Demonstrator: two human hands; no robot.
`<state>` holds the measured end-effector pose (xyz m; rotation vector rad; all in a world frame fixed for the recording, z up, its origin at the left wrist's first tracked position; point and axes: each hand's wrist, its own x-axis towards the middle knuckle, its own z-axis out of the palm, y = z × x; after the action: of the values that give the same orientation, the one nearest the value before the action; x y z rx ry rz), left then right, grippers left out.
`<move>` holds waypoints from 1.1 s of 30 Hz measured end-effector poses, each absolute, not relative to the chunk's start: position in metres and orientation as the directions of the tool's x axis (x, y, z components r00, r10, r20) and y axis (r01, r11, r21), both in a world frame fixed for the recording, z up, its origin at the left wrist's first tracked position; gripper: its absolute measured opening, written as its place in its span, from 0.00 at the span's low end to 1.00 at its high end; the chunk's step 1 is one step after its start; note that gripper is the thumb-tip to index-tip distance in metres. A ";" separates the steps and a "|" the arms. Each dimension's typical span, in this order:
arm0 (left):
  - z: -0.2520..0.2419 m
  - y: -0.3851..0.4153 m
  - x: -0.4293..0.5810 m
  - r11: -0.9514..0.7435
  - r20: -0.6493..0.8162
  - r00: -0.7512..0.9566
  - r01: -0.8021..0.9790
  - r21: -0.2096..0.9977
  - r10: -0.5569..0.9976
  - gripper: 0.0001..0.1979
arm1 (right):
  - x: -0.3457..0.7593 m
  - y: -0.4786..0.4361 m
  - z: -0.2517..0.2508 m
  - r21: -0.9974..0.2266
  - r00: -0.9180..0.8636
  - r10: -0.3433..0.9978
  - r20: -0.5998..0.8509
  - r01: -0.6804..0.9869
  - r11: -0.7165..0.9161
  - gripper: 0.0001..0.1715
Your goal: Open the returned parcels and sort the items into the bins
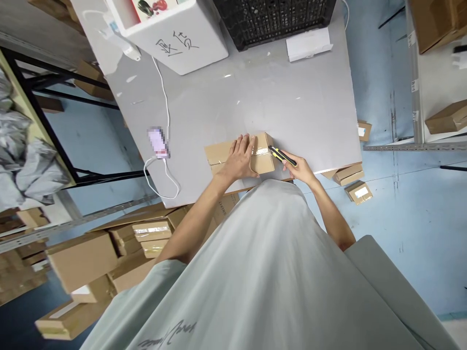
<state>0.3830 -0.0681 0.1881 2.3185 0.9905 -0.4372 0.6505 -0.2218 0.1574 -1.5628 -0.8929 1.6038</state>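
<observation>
A brown cardboard box (pixel 261 163) lies on the grey table close to its front edge, with a strip of clear tape along the seam of its top. My left hand (pixel 241 159) rests flat on the box, fingers spread, pressing on the top left of the tape. In my right hand (pixel 297 167) is a yellow and black utility knife (pixel 283 156), my fingers wrapped round its handle. Its tip touches the right end of the box, near the taped seam.
A white foam box (pixel 197 41) with dark writing and a black plastic crate (pixel 270 24) stand at the table's back. A white paper (pixel 308 44) lies before the crate. A phone (pixel 158 142) with a white cable sits left. Cardboard boxes (pixel 83 257) crowd the floor lower left.
</observation>
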 end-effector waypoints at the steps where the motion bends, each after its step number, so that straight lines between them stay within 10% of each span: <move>1: 0.187 -0.068 0.383 -0.559 -0.496 0.671 0.739 0.377 0.552 0.87 | 0.654 -0.223 0.159 -0.859 -0.029 0.859 -0.511 -0.028 -0.512 0.46; 11: 0.183 -0.069 0.383 -0.556 -0.490 0.680 0.731 0.395 0.546 0.90 | 0.659 -0.267 0.174 -0.810 -0.180 0.805 -0.565 -0.064 -0.583 0.43; 23: 0.200 -0.056 0.361 -0.452 -0.588 0.520 0.849 0.275 0.620 0.88 | 0.603 -0.254 0.148 -0.727 0.082 0.741 -0.667 -0.292 -0.622 0.40; 33: 0.207 -0.066 0.326 -0.052 -0.473 0.182 0.960 0.274 0.862 0.52 | 0.566 -0.098 0.122 -0.916 0.179 0.899 -0.400 -0.032 -0.401 0.28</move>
<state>0.3255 -0.0657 0.2066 1.9392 1.7060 -0.2444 0.5657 -0.0977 0.1219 -1.5899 -0.8492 1.3550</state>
